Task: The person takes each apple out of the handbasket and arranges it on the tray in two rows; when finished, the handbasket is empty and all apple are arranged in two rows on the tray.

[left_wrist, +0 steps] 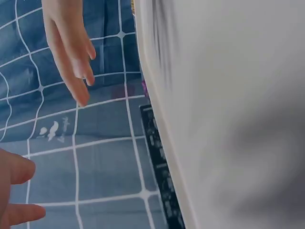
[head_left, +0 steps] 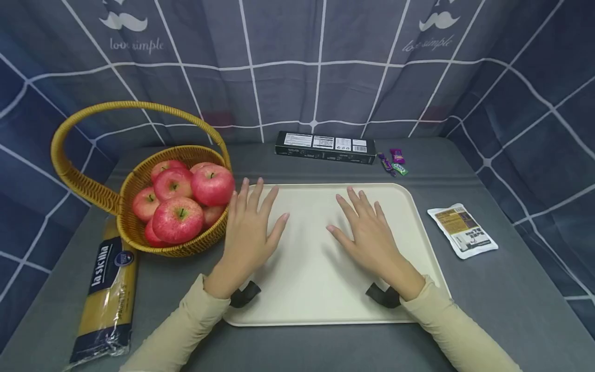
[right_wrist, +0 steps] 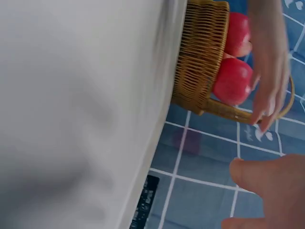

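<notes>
Both hands hover palm down over a cream tray [head_left: 307,305], fingers spread and holding nothing. In the head view my left hand [head_left: 251,227] is over the tray's left side, its fingertips close to a wicker basket [head_left: 176,251] of red apples [head_left: 178,219]. My right hand [head_left: 369,235] is over the right half, thumb pointing inward. The left wrist view shows the right hand [left_wrist: 71,43] beyond the tray surface [left_wrist: 228,71]. From the right wrist, the left hand [right_wrist: 271,62] overlaps the basket [right_wrist: 200,57] and its apples [right_wrist: 233,81].
A spaghetti packet [head_left: 109,289] lies partly under the basket at left. Behind the tray is a long black box [head_left: 325,148], with small wrapped candies [head_left: 396,156] beside it. A white and gold pouch [head_left: 462,231] lies at right. Grid-patterned curtains [head_left: 283,46] enclose the table [head_left: 506,299].
</notes>
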Motion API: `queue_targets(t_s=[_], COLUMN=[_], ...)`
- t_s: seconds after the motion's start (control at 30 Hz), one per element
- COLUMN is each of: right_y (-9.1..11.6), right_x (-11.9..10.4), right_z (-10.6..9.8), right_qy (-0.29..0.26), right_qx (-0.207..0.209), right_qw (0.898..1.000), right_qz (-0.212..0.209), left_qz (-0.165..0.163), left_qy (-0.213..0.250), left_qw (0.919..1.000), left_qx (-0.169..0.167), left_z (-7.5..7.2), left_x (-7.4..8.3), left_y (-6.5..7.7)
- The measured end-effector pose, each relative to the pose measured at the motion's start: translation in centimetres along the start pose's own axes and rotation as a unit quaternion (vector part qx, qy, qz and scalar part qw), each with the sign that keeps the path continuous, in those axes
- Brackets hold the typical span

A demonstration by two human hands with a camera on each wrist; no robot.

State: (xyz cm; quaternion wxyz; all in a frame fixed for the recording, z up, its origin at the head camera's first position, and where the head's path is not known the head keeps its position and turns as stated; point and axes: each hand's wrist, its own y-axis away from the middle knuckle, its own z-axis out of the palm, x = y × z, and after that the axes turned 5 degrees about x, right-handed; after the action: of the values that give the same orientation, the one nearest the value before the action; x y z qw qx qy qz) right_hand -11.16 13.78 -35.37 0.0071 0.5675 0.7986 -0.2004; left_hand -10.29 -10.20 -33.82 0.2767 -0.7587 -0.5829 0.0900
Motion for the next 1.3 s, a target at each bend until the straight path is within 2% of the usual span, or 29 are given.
queue_targets(t_s=[0.1,0.17,0.2,0.27,0.33,0.37,0.43,0.53,0.6,0.67,0.77,0.83,0.93,1.13,1.3], right_y=[-0.9,-1.5,-1.7,-2.2,-2.7,-2.9,-3.5,-4.6,-5.5,-6.4,-8.0,-9.1,-10.6,-12.6,-13.4], right_x=[-0.5,-1.1,-1.4,-2.1,-2.8,-3.2,-3.9,-4.9,-5.8,-6.8,-8.6,-10.1,-12.6,-17.1,-19.4], right_z=[0.4,0.8,1.0,1.5,2.1,2.5,3.3,4.7,5.6,6.2,6.8,6.9,6.8,6.3,6.2], right_qy=[-0.012,-0.019,-0.021,-0.026,-0.032,-0.036,-0.045,-0.064,-0.084,-0.108,-0.155,-0.182,-0.211,-0.200,-0.158], right_qx=[0.001,0.007,0.011,0.021,0.035,0.042,0.053,0.062,0.062,0.058,0.053,0.051,0.054,0.049,0.046], right_qw=[1.000,0.999,0.999,0.998,0.996,0.995,0.993,0.989,0.986,0.982,0.973,0.968,0.964,0.975,0.986], right_qz=[-0.017,-0.029,-0.037,-0.053,-0.072,-0.080,-0.094,-0.117,-0.131,-0.146,-0.163,-0.167,-0.150,-0.084,-0.033], left_qz=[-0.007,-0.023,-0.035,-0.072,-0.136,-0.177,-0.271,-0.394,-0.440,-0.459,-0.465,-0.461,-0.455,-0.447,-0.437], left_qy=[0.030,0.062,0.079,0.115,0.140,0.151,0.172,0.202,0.231,0.255,0.274,0.272,0.269,0.273,0.280], left_qw=[0.9973,0.9896,0.9829,0.9632,0.9403,0.9281,0.9010,0.8631,0.8450,0.8349,0.8317,0.8351,0.8394,0.8416,0.8442], left_qx=[0.066,0.127,0.162,0.232,0.279,0.291,0.292,0.243,0.199,0.164,0.131,0.125,0.125,0.130,0.135], left_z=[-1.1,-1.9,-2.3,-3.1,-3.9,-4.2,-4.7,-4.9,-4.7,-4.3,-4.0,-3.9,-3.8,-3.6,-3.4], left_x=[-1.4,-2.6,-3.3,-4.8,-6.5,-7.3,-8.9,-10.9,-12.0,-12.6,-13.2,-13.3,-13.3,-13.1,-13.3], left_y=[1.2,2.2,2.8,4.1,5.4,6.0,7.1,8.2,8.8,9.2,9.6,9.7,9.8,9.9,10.0])
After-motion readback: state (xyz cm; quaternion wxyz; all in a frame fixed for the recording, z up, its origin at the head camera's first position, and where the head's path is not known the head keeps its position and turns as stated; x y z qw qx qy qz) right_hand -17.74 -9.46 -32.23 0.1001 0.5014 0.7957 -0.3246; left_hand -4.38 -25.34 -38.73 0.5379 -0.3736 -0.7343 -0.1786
